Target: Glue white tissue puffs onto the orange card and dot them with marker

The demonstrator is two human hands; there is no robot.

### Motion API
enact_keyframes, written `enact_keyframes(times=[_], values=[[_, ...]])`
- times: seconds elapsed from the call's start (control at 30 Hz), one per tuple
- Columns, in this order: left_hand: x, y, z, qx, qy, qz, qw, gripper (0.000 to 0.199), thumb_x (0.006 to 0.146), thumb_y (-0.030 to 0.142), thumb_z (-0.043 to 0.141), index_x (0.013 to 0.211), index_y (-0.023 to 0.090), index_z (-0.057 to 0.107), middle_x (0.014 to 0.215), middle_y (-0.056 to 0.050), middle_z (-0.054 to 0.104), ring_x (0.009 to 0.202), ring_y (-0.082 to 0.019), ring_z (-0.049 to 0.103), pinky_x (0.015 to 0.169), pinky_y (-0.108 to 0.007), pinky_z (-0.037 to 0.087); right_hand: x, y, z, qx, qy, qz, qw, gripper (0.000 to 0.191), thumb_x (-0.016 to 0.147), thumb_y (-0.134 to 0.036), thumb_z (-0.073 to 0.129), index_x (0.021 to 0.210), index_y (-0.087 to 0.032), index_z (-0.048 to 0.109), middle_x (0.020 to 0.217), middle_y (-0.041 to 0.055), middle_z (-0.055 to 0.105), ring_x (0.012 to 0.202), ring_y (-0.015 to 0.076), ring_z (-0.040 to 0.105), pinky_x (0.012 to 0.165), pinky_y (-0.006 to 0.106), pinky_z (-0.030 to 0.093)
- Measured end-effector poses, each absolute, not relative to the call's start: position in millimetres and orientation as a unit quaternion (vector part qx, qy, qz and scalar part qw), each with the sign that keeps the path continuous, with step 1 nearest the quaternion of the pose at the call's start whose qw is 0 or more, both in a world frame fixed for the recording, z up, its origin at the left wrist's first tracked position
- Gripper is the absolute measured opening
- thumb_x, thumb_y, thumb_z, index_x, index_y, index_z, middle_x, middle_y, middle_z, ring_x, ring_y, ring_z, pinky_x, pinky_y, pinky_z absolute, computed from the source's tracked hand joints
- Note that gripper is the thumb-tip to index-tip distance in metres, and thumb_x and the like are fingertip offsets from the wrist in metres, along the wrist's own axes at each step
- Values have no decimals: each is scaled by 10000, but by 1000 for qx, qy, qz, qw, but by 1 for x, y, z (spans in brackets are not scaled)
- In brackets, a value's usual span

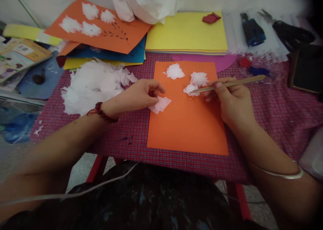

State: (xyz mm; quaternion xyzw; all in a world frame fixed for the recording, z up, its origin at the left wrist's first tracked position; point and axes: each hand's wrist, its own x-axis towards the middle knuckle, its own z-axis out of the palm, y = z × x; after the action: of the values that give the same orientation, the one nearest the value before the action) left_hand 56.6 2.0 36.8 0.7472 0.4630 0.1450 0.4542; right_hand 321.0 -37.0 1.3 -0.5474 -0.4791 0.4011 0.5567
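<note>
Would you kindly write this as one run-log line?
orange sheet: three white tufts | left hand: at pale paper pieces | right hand: holding wooden stick, tip at nearest tuft

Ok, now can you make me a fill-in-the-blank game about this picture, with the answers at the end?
1. The thin stick is held in the person's ____ hand.
2. The sheet below the stick's tip is ____ in colour.
3. The big heap of white pieces lies to the person's ____.
4. The dark red scrap sits on top of the ____ paper stack.

Missing words: right; orange; left; yellow.
</note>
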Motion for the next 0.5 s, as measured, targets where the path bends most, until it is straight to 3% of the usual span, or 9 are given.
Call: enact_keyframes(times=[0.17, 0.23, 0.3, 0.37, 0.47, 0.5], values=[[29, -14, 76, 730, 448, 180, 484, 334, 778, 210, 672, 1110, 208, 631, 821, 3, 644, 740, -117, 600, 659, -239, 451, 324, -36, -4, -531, -477, 405, 571, 176, 916, -118, 584, 775, -204, 645, 605, -22, 639, 472, 100, 544, 550, 265, 474], [15, -10, 84, 746, 425, 116, 500, 205, 797, 237, 654, 997, 192, 659, 782, -1, 673, 741, -124, 608, 686, -251, 455, 325, -36, -7, -526, -482, 405, 572, 153, 920, -146, 592, 790, -206, 647, 624, -16, 654, 492, 105, 561, 555, 267, 481], [8, -3, 84, 803, 442, 78, 392, 87, 774, 232, 642, 819, 174, 690, 722, -8, 653, 723, -126, 582, 697, -261, 438, 326, -36, -8, -521, -485, 407, 572, 136, 923, -168, 596, 803, -207, 648, 638, -12, 665, 515, 107, 581, 558, 264, 481], [11, 3, 83, 848, 445, 86, 276, 81, 742, 213, 634, 715, 169, 697, 786, -31, 670, 761, -135, 575, 739, -273, 431, 326, -36, -9, -516, -487, 409, 574, 120, 918, -211, 615, 801, -213, 644, 645, -16, 670, 525, 106, 586, 559, 260, 478], [32, 3, 86, 854, 423, 114, 281, 113, 778, 208, 606, 771, 158, 708, 975, -51, 716, 846, -138, 597, 796, -268, 438, 326, -35, -9, -517, -495, 402, 571, 146, 902, -301, 648, 782, -218, 644, 658, -15, 679, 531, 107, 590, 570, 265, 488], [41, 2, 87, 844, 422, 126, 306, 119, 795, 208, 601, 798, 156, 708, 938, -40, 718, 827, -133, 597, 779, -257, 442, 326, -35, -9, -520, -495, 399, 571, 155, 897, -322, 656, 780, -220, 646, 660, -14, 682, 533, 109, 593, 572, 269, 493]])
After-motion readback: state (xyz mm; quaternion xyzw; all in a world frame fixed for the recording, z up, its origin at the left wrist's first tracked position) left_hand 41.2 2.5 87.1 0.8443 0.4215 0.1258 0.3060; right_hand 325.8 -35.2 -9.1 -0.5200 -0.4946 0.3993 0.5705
